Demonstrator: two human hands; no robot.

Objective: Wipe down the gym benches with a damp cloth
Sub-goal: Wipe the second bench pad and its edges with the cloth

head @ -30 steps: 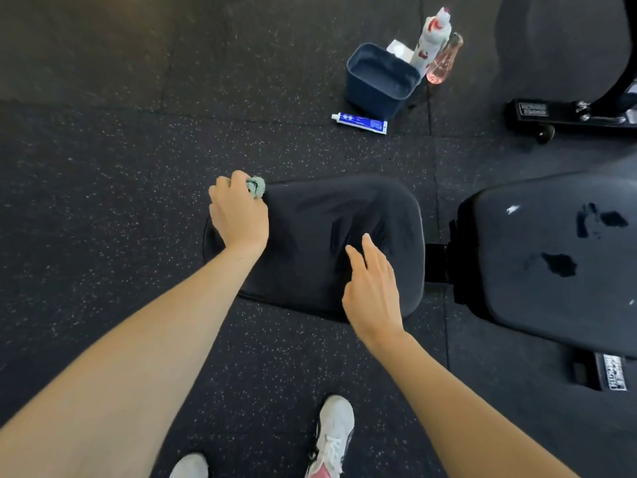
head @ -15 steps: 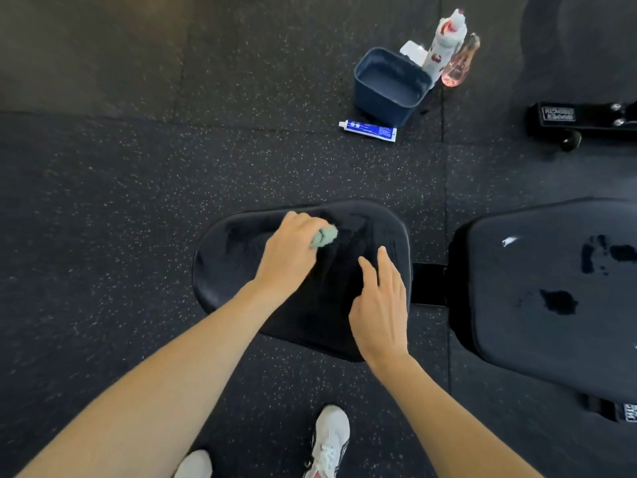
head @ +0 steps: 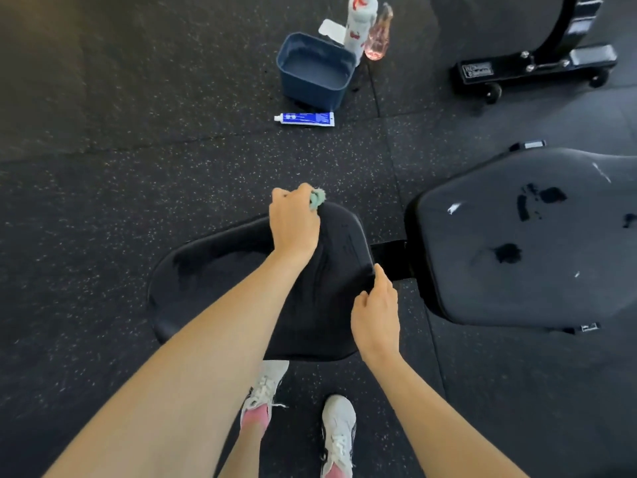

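Left hand (head: 294, 224) has fingers curled round a bunched green cloth (head: 317, 198), pressing it on the far edge of the bench seat pad (head: 213, 270). Right hand (head: 375, 315) rests on the pad's right edge, fingers together and bent over the rim; cannot tell if it grips. Blue tub (head: 312, 88) and tube (head: 305, 119) lie on the floor beyond.

The seat pad (head: 220, 281) lay left of the back pad (head: 517, 236); beyond, a tube (head: 305, 119) lay before the tub (head: 310, 93), two bottles (head: 358, 25) behind.
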